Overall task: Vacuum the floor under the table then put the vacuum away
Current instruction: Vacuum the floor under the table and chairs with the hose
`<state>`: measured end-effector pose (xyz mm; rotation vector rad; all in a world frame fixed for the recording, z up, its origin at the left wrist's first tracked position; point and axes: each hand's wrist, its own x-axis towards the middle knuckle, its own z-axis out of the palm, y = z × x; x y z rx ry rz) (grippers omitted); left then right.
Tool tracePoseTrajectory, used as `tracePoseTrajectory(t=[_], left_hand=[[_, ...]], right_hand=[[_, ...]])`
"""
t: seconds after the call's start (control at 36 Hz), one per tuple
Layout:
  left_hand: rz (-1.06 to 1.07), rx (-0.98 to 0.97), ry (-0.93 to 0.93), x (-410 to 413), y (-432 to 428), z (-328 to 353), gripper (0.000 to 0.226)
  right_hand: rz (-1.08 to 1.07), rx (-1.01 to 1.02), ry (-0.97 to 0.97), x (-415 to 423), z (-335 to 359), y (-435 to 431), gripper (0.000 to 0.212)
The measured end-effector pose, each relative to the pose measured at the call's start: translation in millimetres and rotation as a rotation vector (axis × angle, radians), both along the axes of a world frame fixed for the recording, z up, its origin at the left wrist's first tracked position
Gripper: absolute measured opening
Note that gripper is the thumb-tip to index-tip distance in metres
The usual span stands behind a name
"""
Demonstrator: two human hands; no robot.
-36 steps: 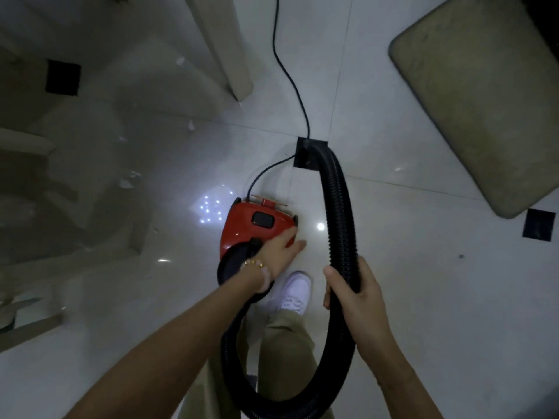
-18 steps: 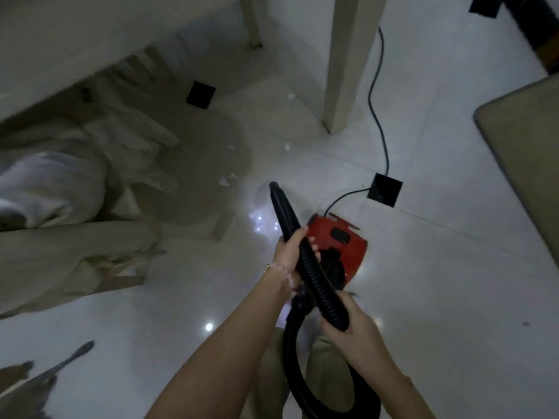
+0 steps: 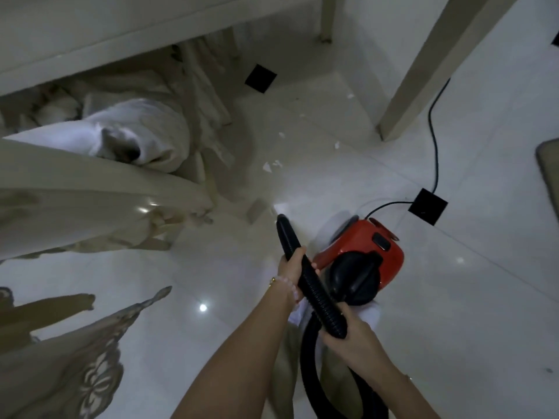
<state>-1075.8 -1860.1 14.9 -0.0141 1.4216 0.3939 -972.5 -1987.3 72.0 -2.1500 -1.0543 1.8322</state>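
Note:
A red and black vacuum cleaner [image 3: 367,254] sits on the glossy white tile floor, right of centre. Its black ribbed hose [image 3: 314,290] rises toward me, and the nozzle tip [image 3: 282,225] points at the floor by the table. My left hand [image 3: 292,266] grips the hose near the nozzle. My right hand [image 3: 348,331] grips the hose lower down. Several white paper scraps [image 3: 267,166] lie on the floor under the table [image 3: 90,34].
A pale table leg [image 3: 423,77] stands at upper right, with another leg [image 3: 326,19] farther back. A black power cord [image 3: 435,140] runs past it to the vacuum. Carved cream chairs [image 3: 90,207] crowd the left. A mat edge [image 3: 549,176] shows at far right.
My left hand left the vacuum body and took hold of the hose near the nozzle. My view swung toward the table, and the nozzle now points at the floor beneath it.

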Motion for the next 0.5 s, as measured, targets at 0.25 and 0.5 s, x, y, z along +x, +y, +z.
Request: tracePoseTrajectory(t=[0.25,0.5], left_hand=[[-0.050,0.000,0.065,-12.2,4.7,-27.2,0.019],[-0.122,0.021,0.056,-8.5,8.3,-48.8,0.023]], right_hand=[[-0.059,-0.052,0.072,-11.7,-16.8,7.9,0.025],[-0.101,-0.042,0.087,-9.7,-31.1,10.4,0.025]])
